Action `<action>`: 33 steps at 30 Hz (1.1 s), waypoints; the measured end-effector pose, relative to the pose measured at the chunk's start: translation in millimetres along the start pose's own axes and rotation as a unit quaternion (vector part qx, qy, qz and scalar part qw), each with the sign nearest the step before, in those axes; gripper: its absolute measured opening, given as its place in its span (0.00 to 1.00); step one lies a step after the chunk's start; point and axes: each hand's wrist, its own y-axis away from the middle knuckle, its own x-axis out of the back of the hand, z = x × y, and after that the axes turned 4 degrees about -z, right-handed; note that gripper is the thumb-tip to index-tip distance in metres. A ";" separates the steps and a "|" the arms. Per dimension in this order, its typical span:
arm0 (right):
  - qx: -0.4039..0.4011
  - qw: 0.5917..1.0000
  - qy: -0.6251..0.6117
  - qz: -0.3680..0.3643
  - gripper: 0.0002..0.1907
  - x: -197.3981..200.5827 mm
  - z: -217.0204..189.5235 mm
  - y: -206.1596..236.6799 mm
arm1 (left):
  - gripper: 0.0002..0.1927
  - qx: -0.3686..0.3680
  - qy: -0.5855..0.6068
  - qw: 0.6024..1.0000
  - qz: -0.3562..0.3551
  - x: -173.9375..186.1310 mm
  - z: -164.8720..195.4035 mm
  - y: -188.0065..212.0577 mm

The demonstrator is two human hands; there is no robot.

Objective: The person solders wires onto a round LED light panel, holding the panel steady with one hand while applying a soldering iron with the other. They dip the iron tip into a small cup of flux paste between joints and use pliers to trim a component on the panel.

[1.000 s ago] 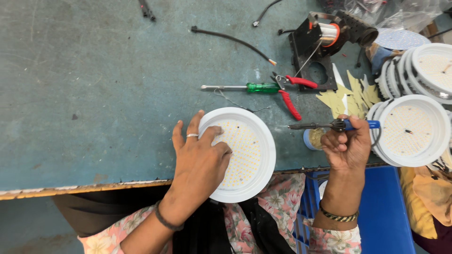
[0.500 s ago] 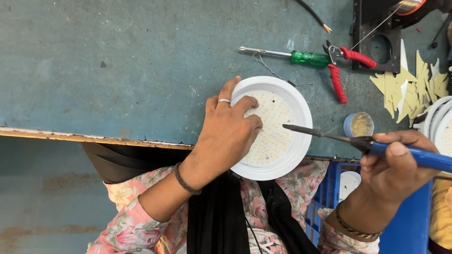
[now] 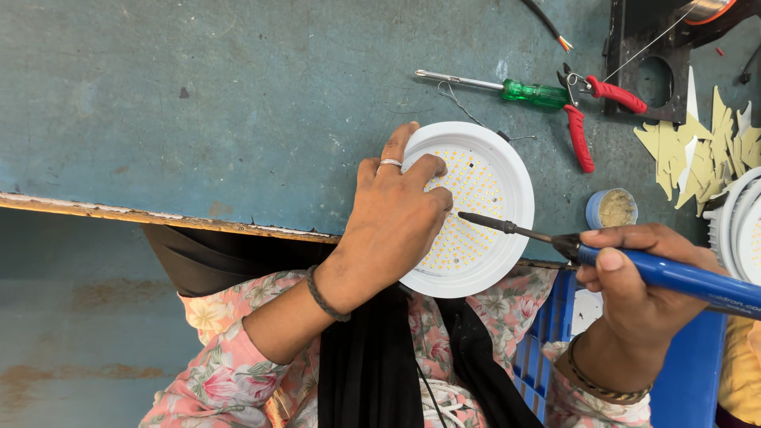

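A round white lamp housing (image 3: pixel 499 158) with a disc of small yellow LED dots lies at the near edge of the blue-green table (image 3: pixel 238 103), partly overhanging it. My left hand (image 3: pixel 396 218) rests on its left side, fingers spread over the rim and the LED disc. My right hand (image 3: pixel 634 277) grips a blue-handled soldering iron (image 3: pixel 674 273); its dark tip hovers over the right part of the LED disc.
A green-handled screwdriver (image 3: pixel 507 87) and red-handled pliers (image 3: pixel 590 119) lie behind the lamp. A small blue pot of paste (image 3: pixel 612 208) stands to the right, beside yellowish card pieces (image 3: pixel 697 150) and stacked white housings (image 3: pixel 737 230). A black stand (image 3: pixel 658 55) is at the back right.
The soldering iron's tip has come in leftward over the LED disc. My left hand stays on the housing. The camera view has shifted, so everything sits further right and lower.
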 end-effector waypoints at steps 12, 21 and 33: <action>-0.014 0.998 0.039 -0.049 0.11 -4.5 -12.1 -12.8 | 0.04 0.005 -0.003 1.000 -0.008 2.5 3.1 -3.0; -0.013 0.997 0.046 -0.063 0.10 -5.3 -15.9 -17.4 | 0.04 0.005 -0.015 1.000 -0.008 1.6 3.8 -4.2; -0.002 0.988 0.118 -0.097 0.10 -9.5 -32.6 -28.4 | 0.05 0.004 -0.018 1.000 -0.005 1.3 5.4 -4.4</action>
